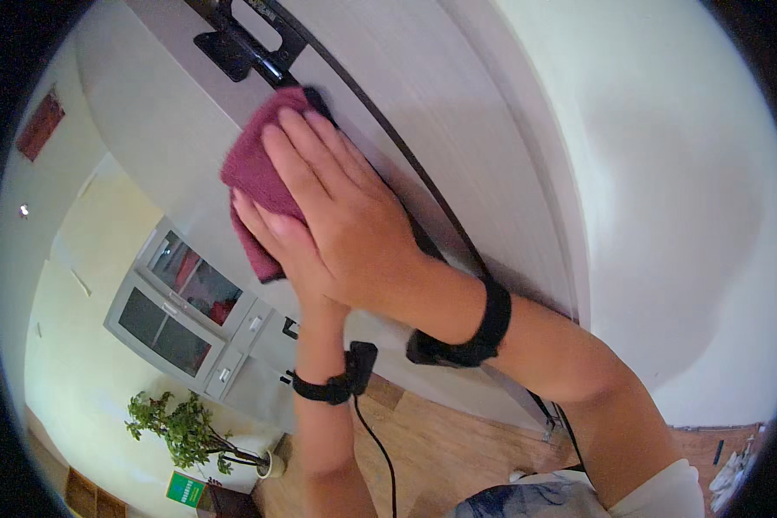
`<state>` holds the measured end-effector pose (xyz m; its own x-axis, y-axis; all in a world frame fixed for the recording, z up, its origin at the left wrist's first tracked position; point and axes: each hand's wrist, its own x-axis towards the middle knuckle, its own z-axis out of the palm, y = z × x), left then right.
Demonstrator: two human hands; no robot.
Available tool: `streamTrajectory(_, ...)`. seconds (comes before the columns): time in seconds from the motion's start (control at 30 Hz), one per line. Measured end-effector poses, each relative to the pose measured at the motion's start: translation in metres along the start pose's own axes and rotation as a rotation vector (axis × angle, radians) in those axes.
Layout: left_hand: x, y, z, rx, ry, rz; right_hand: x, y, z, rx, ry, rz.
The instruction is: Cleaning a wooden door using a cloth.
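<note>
A folded dark-red cloth (259, 162) lies against the edge of a pale wood-grain door (453, 116), just below a black metal door lock with a handle plate (233, 52). My right hand (356, 207) is spread flat over the cloth, fingers pointing up towards the lock. Beside and partly under it, my left hand (285, 246) holds the cloth's lower part, its fingers partly hidden by the folds. Both wrists wear black straps with small devices; a black cable hangs from the left one.
A white cabinet with glass doors (217, 337) stands at the left. Below it are a potted plant (270, 465) and a green box or book (184, 489) bearing writing. A white wall (673, 194) rises at the right; the floor (440, 447) is wood-look.
</note>
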<state>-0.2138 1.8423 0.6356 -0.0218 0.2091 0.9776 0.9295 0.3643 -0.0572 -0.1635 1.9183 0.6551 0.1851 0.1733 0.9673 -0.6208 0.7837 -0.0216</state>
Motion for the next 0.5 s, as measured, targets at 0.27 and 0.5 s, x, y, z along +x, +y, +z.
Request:
streamTrajectory(0.27,-0.033,-0.009,0.011,-0.061,-0.053,-0.041,-0.014,0.004,-0.009,-0.011,0.013,0.012)
streamTrajectory(0.5,-0.099,0.005,0.025,-0.289,-0.08,-0.315,-0.086,-0.009,-0.044,-0.023,-0.181,0.183)
